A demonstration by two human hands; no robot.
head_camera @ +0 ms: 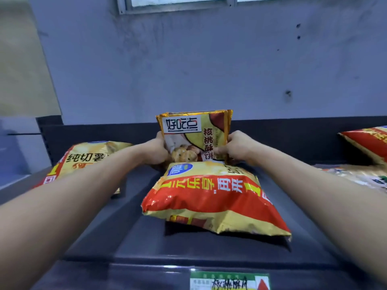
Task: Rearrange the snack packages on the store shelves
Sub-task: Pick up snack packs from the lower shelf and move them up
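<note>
left hand and right hand grip the cookie pack upright, front facing camera.

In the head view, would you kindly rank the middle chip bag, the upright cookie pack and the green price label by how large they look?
1. middle chip bag: largest, though nearer the camera than the pack.
2. cookie pack: second, its lower part hidden.
3. green price label: smallest, cut off by the frame's bottom edge.

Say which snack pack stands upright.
The gold cookie pack at the back, gripped by left hand and right hand; the red-and-yellow chip bags lie down.
</note>
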